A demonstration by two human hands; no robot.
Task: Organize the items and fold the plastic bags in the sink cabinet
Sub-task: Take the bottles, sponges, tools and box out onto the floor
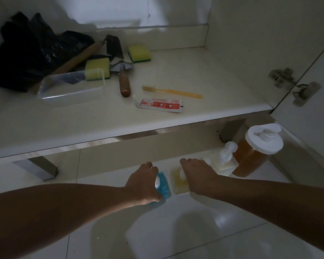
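On the tiled floor in front of the cabinet, my left hand (143, 182) grips a blue bottle (164, 189) from above. Beside it, my right hand (196, 176) holds the top of a yellow bottle (178, 184). Inside the cabinet, a heap of black plastic bags (30, 53) lies at the back left. Near them are two yellow sponges (97, 69) (139, 53), a clear plastic tray (71, 88), a wooden-handled tool (124, 85), a long wooden stick (79, 58), an orange toothbrush (172, 91) and a red-and-white toothpaste tube (160, 105).
To the right on the floor stand a large amber jar with a white lid (254, 152) and a pale pump bottle (227, 161). The cabinet door with hinges (295, 86) stands open at right. Metal cabinet legs (43, 167) rise from the floor.
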